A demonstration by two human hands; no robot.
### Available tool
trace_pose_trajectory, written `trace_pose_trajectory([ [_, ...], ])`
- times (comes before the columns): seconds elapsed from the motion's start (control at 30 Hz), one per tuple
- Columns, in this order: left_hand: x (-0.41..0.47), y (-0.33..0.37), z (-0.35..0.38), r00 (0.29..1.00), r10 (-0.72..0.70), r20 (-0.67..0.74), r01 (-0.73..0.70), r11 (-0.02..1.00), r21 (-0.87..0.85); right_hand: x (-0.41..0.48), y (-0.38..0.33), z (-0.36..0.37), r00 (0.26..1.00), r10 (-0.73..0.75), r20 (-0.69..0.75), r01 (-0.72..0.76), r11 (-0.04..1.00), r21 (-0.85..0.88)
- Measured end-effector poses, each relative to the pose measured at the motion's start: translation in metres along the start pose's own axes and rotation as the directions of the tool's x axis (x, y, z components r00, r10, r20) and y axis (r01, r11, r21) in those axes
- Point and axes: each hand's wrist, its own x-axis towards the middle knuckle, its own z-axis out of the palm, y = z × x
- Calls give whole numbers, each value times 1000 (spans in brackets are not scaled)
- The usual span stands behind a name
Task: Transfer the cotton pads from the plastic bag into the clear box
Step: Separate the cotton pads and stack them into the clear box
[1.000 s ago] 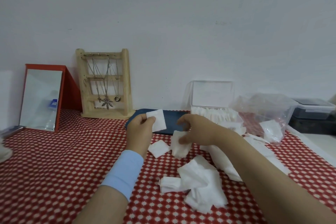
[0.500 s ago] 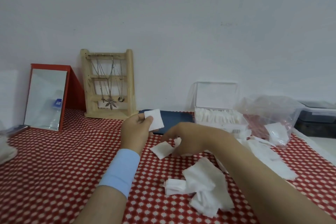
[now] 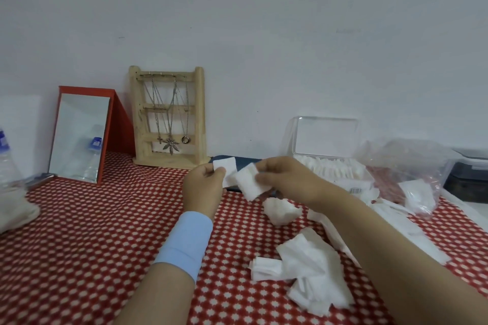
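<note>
My left hand (image 3: 203, 185) pinches a white square cotton pad (image 3: 225, 165) above the red patterned cloth. My right hand (image 3: 284, 179) holds another cotton pad (image 3: 249, 184) and brings it against the left one. The clear box (image 3: 327, 166) stands behind my right hand with its lid up and a row of pads inside. The crumpled plastic bag (image 3: 412, 166) lies to its right with a few pads in it. Loose pads (image 3: 311, 269) lie in heaps on the cloth near my right forearm.
A red-framed mirror (image 3: 79, 137) and a wooden jewellery stand (image 3: 167, 119) stand at the back left. A water bottle (image 3: 6, 161) is at the far left edge. A dark blue flat case (image 3: 250, 163) lies behind my hands. Dark lidded containers (image 3: 470, 174) sit far right.
My right hand has picked a pad up from the cloth and lifted it to meet the pad in my left hand. The left hand has stayed about where it was.
</note>
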Motion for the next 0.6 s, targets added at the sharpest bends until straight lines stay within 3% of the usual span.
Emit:
trace_pose_trajectory([
  [0.07, -2, -1, 2, 998, -57, 41, 59, 996, -60, -3, -4, -6, 994, 105, 33, -110, 961, 256],
  [0.17, -9, 0, 9, 963, -180, 198, 219, 956, -196, -5, -3, -9, 977, 193, 94, -215, 890, 403],
  [0.33, -19, 6, 16, 881, -253, 400, 380, 882, -280, -9, -2, -11, 968, 248, 28, -243, 909, 339],
  [0.53, -17, 4, 18, 847, -322, 423, 479, 808, -343, -12, -6, -21, 950, 258, -178, -223, 955, 195],
  [0.6, -18, 5, 19, 836, -315, 449, 488, 802, -345, -13, -11, -23, 959, 232, -161, -196, 958, 210],
])
